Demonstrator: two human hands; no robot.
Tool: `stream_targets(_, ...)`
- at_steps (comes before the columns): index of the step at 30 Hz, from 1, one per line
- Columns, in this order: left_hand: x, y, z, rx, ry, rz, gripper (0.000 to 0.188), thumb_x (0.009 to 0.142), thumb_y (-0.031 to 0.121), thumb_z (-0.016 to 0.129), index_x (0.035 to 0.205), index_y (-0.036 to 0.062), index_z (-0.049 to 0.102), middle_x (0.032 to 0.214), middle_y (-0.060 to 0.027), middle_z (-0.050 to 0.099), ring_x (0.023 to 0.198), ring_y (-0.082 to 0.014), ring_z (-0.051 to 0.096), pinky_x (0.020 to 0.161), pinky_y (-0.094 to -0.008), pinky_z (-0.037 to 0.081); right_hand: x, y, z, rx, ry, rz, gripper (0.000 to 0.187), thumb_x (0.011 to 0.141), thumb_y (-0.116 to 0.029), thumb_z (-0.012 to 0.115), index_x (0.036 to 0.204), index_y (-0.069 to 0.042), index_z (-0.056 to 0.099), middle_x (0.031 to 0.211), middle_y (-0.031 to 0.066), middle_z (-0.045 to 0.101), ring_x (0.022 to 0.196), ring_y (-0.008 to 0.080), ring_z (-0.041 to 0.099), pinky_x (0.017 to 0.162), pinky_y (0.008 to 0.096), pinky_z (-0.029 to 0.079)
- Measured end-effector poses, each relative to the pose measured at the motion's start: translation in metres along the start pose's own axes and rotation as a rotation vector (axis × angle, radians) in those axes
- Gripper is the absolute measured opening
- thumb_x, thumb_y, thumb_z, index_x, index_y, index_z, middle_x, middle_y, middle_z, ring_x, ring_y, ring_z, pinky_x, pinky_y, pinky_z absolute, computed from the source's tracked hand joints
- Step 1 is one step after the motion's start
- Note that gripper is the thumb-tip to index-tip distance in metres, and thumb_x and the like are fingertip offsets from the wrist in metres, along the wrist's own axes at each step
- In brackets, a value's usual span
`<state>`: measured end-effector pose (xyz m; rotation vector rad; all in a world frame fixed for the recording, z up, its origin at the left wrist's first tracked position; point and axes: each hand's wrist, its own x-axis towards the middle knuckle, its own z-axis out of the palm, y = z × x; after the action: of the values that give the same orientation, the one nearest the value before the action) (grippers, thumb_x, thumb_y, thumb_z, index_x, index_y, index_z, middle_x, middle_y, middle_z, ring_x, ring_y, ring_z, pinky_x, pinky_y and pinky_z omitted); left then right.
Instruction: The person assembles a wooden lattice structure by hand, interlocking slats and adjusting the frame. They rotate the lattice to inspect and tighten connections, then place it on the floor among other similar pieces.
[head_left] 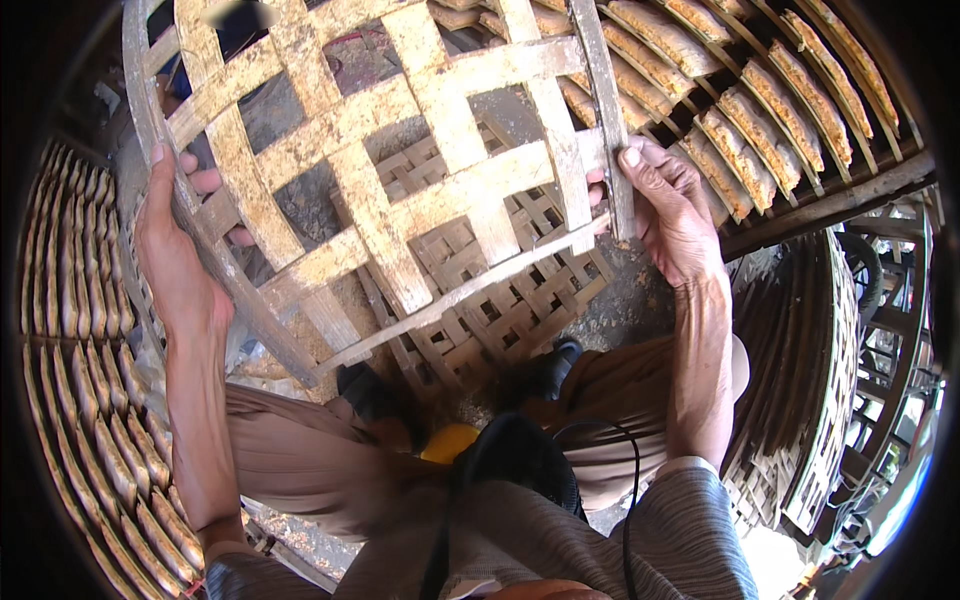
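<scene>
A woven bamboo lattice tray (355, 125) with a wooden frame hangs tilted in front of me, held at its two sides. My left hand (178, 250) is closed round its left rail, thumb along the outside and fingertips showing through the gaps. My right hand (668, 210) pinches the right rail near its lower corner, thumb on the near face. Yellowish crumbs or stains coat the slats. Beneath it, more lattice trays (500, 290) lie on the floor, partly hidden by the held one. The held tray's upper edge runs out of view.
Rows of long, pale slabs with orange-brown edges (765, 110) sit on a rack at the upper right. Similar slabs (75, 250) line the left side. Several lattice trays (800, 370) stand stacked at the right. My shoes (560, 368) are beside the floor trays.
</scene>
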<state>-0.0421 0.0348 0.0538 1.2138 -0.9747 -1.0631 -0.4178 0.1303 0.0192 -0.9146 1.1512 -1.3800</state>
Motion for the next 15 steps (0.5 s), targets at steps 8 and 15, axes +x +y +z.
stream_targets(8,-0.006,-0.004,0.003,0.066,-0.021,-0.003,0.035,0.105,0.05,0.056,0.104,0.0158,0.059,0.085,0.0011,0.059,0.065,-0.0094,0.062,0.051,-0.0272,0.046,0.005,0.001,0.019,-0.06,0.209,-0.12,0.03,0.101,-0.027,0.07,0.111,0.002,0.072,0.08,0.0077,0.074,0.069,0.0138,0.07,0.057,0.0275,0.058)
stream_targets(15,-0.005,-0.014,0.005,0.056,-0.155,-0.006,0.047,0.102,0.056,0.056,0.103,0.0091,0.059,0.08,-0.003,0.059,0.058,-0.0123,0.065,0.04,-0.0268,0.053,0.004,0.004,0.022,-0.194,0.255,-0.228,0.027,0.101,-0.028,0.071,0.101,-0.001,0.073,0.079,0.0024,0.072,0.064,0.0064,0.062,0.06,0.024,0.05)
